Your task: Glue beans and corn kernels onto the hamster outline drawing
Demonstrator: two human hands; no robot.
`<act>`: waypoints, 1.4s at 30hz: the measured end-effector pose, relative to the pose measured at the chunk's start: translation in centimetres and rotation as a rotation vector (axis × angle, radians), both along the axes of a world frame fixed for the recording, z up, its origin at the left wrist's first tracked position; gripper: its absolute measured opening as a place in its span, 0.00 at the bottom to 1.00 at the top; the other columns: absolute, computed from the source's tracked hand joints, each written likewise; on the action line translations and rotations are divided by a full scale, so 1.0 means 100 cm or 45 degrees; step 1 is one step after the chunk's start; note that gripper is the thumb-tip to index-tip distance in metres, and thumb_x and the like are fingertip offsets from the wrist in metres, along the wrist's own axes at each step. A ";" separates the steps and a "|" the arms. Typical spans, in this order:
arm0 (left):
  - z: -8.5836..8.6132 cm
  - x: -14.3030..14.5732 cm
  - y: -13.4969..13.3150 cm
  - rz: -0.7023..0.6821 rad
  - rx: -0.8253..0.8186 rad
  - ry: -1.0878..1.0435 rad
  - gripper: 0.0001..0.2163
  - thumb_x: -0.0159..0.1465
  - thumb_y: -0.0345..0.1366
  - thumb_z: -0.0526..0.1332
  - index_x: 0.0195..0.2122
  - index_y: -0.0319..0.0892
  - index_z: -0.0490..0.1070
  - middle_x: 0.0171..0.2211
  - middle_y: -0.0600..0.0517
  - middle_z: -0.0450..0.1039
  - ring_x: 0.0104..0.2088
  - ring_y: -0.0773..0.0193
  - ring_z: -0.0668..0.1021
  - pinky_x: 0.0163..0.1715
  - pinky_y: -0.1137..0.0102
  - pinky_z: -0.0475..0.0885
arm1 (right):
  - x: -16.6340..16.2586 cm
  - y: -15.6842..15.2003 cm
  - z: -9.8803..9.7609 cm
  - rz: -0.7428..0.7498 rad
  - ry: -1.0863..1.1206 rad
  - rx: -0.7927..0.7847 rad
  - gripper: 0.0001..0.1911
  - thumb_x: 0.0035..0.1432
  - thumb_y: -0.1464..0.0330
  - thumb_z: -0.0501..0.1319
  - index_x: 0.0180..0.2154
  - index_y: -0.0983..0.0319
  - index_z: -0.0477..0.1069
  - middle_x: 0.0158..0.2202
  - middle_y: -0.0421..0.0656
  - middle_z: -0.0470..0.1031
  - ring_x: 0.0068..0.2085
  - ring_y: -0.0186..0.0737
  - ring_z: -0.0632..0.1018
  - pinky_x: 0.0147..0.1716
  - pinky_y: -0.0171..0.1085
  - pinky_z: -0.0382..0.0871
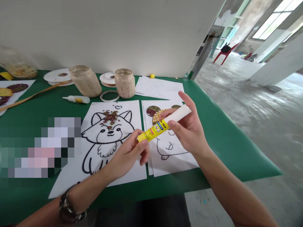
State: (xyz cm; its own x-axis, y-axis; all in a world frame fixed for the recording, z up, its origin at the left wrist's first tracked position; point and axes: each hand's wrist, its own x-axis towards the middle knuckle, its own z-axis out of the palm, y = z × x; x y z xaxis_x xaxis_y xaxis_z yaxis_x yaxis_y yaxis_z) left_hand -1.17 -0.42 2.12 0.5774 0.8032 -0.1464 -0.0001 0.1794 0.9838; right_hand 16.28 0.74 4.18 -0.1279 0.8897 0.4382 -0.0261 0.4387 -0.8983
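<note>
Worktop (236, 151), green, set against a pale wall (106, 34); sheet with line-drawn animal (107, 135), lying flat at left; second drawn sheet (170, 164), just beside it at right, partly hidden by an arm; loose white sheets (158, 88), overlapping, behind the second drawing; left hand (125, 157), pinching the yellow end of a glue stick between thumb and fingers; right hand (190, 132), gripping the white end of the same, thumb below, index finger raised; two cloudy jars, one tilted-looking (84, 82), one squatter (125, 83); two white reels, one larger (50, 75), one smaller (105, 77); glue stick (155, 130), yellow and white, slanting between both hands, above the drawings; nozzle bottle (79, 99), on its side; pale ring (109, 100), near the squatter jar; yellow cap (152, 76), at the far edge; red and green grains (111, 117), scattered over the animal's forehead
</note>
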 end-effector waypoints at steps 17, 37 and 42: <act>0.003 -0.001 0.000 0.124 -0.038 0.049 0.17 0.60 0.51 0.47 0.25 0.42 0.58 0.13 0.60 0.57 0.18 0.70 0.64 0.25 0.71 0.64 | -0.010 -0.002 -0.004 -0.109 0.138 -0.007 0.26 0.52 0.68 0.62 0.48 0.52 0.50 0.34 0.37 0.72 0.38 0.36 0.76 0.29 0.36 0.73; -0.001 0.001 0.001 0.186 -0.043 0.014 0.13 0.53 0.41 0.62 0.33 0.42 0.60 0.22 0.60 0.65 0.18 0.74 0.66 0.18 0.77 0.62 | -0.011 -0.001 -0.003 -0.174 0.244 -0.134 0.29 0.46 0.71 0.65 0.45 0.51 0.51 0.43 0.37 0.70 0.32 0.32 0.77 0.30 0.36 0.75; -0.004 0.002 0.000 0.127 0.000 0.013 0.08 0.58 0.40 0.56 0.31 0.41 0.60 0.22 0.59 0.66 0.20 0.74 0.67 0.21 0.76 0.63 | -0.012 -0.002 -0.001 -0.226 0.172 -0.035 0.25 0.47 0.70 0.64 0.44 0.52 0.55 0.42 0.38 0.67 0.32 0.32 0.77 0.30 0.36 0.76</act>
